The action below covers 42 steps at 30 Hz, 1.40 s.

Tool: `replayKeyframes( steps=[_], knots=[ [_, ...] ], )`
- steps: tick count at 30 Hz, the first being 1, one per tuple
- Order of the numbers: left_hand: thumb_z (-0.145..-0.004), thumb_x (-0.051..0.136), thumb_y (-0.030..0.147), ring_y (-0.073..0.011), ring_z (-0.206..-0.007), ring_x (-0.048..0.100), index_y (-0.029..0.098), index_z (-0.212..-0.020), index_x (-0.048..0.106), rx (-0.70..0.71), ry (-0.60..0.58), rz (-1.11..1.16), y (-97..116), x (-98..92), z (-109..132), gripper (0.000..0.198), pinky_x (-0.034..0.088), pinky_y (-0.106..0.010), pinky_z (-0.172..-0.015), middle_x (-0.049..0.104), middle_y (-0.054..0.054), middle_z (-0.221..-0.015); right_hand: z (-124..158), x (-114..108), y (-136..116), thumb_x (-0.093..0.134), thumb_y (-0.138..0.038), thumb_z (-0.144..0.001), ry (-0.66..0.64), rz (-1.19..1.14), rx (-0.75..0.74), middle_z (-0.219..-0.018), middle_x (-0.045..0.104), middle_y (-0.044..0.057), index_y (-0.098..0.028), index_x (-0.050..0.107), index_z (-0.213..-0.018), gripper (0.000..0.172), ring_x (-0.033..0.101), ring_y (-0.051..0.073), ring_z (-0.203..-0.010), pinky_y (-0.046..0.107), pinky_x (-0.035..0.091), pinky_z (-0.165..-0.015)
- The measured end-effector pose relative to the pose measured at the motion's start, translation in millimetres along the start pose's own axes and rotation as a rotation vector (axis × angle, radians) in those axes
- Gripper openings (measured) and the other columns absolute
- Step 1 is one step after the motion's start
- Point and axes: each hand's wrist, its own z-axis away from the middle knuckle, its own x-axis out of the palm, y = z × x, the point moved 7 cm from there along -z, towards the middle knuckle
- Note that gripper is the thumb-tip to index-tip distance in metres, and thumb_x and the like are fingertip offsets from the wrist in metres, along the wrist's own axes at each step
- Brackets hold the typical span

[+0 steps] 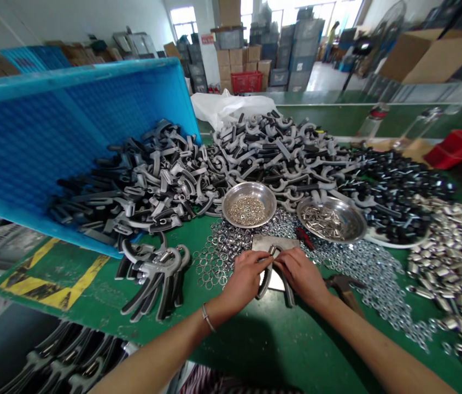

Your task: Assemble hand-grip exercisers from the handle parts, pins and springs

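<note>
From my station I read both hands meeting at the centre of the desk (255, 345), closed on one hand-grip assembly (263, 285). The assembly lies directly between the hands, on a small steel plate (261, 243) that shows just beyond the fingertips. Its long axis runs away from the body: the joined head points forward, and the two handles splay back toward the wrists, one under each palm. The left hand (245, 280) pinches the head from its own side, thumb and forefinger closed, wrist straight, forearm coming in on a diagonal. The right hand (302, 276) mirrors it, knuckles up, fingers curled down over the head and the near handle. Neither hand is nearer; both touch the part at the head. Whether a small part sits between the fingertips I cannot tell. A hammer (343, 287) lies just outside the right hand, not touched. Beyond the left hand stands a bowl of washers (249, 205); beyond the right hand, a bowl of pins (331, 219). Loose rings (214, 260) lie just outside the left hand, and farther out on that side rest finished grips (157, 276) below a tilted blue crate (50, 137).
</note>
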Motion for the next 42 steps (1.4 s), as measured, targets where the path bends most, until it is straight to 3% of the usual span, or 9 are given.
replayKeyframes(
  steps=[6,10,15,20,26,31,34,37,42],
  knots=[
    [-0.089,0.044,0.008,-0.0242,-0.119,0.048,0.026,-0.134,0.060,0.015,-0.021,-0.005,3.3,-6.4,0.4,0.050,0.039,-0.042,-0.105,0.060,-0.005,-0.134,-3.8,1.0,-2.6,0.047,-0.024,-0.100,-0.036,0.082,-0.038,-0.092,0.068,0.012,-0.017,0.066,-0.095,0.021,0.058,0.026,-0.087,0.039,0.053,-0.078],
    [-0.093,0.047,0.015,-0.0247,-0.116,0.051,0.021,-0.124,0.066,0.030,0.041,-0.076,-1.4,-53.6,-19.1,0.037,0.039,-0.043,-0.104,0.065,-0.007,-0.127,4.8,-2.5,-9.2,0.046,-0.016,-0.098,-0.108,0.133,-0.148,-0.102,0.070,0.014,-0.016,0.067,-0.109,0.023,0.060,0.026,-0.094,0.039,0.056,-0.081],
    [-0.092,0.046,0.015,-0.0257,-0.110,0.055,0.019,-0.111,0.072,0.013,0.075,-0.284,-30.4,-113.0,-66.8,0.032,0.040,-0.045,-0.101,0.069,-0.008,-0.115,24.8,-3.2,-20.0,0.041,-0.002,-0.089,-0.205,0.324,-0.280,-0.134,0.061,0.019,-0.011,0.053,-0.137,0.050,0.060,0.030,-0.109,0.045,0.057,-0.091],
    [-0.088,0.049,0.010,-0.0288,-0.105,0.061,0.014,-0.096,0.075,-0.066,-0.061,-0.514,-62.9,-103.4,-111.9,0.027,0.042,-0.043,-0.097,0.072,-0.015,-0.104,32.9,-12.7,-24.2,0.040,0.002,-0.082,-0.271,0.325,-0.234,-0.138,0.059,0.015,-0.017,0.049,-0.141,0.062,0.060,0.029,-0.114,0.044,0.057,-0.093],
    [-0.076,0.061,0.003,-0.0297,-0.098,0.066,0.010,-0.079,0.073,-0.158,-0.102,-0.518,-90.0,-86.8,-144.3,0.014,0.043,-0.040,-0.095,0.074,-0.019,-0.092,120.7,-73.5,15.5,0.048,-0.034,-0.093,-0.082,0.387,0.233,-0.122,0.064,0.019,-0.022,0.054,-0.129,0.039,0.065,0.036,-0.102,0.059,0.052,-0.090],
    [-0.082,0.054,0.007,-0.0308,-0.102,0.066,0.008,-0.090,0.072,-0.166,-0.036,-0.455,-94.3,-89.2,-147.4,0.020,0.043,-0.042,-0.096,0.072,-0.022,-0.100,189.0,-94.0,48.3,0.054,-0.056,-0.085,-0.142,0.099,0.683,-0.079,0.070,0.011,-0.028,0.061,-0.089,0.029,0.070,0.033,-0.070,0.047,0.058,-0.064],
    [-0.081,0.054,0.009,-0.0288,-0.095,0.067,0.009,-0.090,0.072,-0.181,-0.001,-0.380,-93.7,-92.2,-146.6,0.020,0.047,-0.038,-0.089,0.072,-0.019,-0.094,177.6,-100.2,43.6,0.057,-0.058,-0.082,-0.109,-0.095,0.813,-0.084,0.073,0.010,-0.027,0.061,-0.093,0.033,0.071,0.030,-0.070,0.041,0.059,-0.063],
    [-0.079,0.055,0.009,-0.0254,-0.090,0.066,0.011,-0.087,0.072,-0.192,0.039,-0.292,-93.7,-94.7,-145.8,0.018,0.048,-0.034,-0.085,0.072,-0.015,-0.089,142.7,-98.8,23.1,0.056,-0.057,-0.085,-0.147,-0.264,0.785,-0.085,0.073,0.008,-0.027,0.061,-0.104,0.036,0.070,0.027,-0.070,0.036,0.058,-0.063],
    [-0.076,0.058,0.008,-0.0215,-0.084,0.065,0.012,-0.091,0.072,-0.180,0.101,-0.109,-95.4,-98.3,-141.9,0.021,0.049,-0.030,-0.083,0.072,-0.009,-0.085,85.5,-95.3,-10.7,0.036,-0.057,-0.097,-0.258,-0.365,0.682,-0.061,0.060,0.001,-0.027,0.060,-0.082,0.041,0.059,0.020,-0.054,0.030,0.049,-0.055]
  ],
)
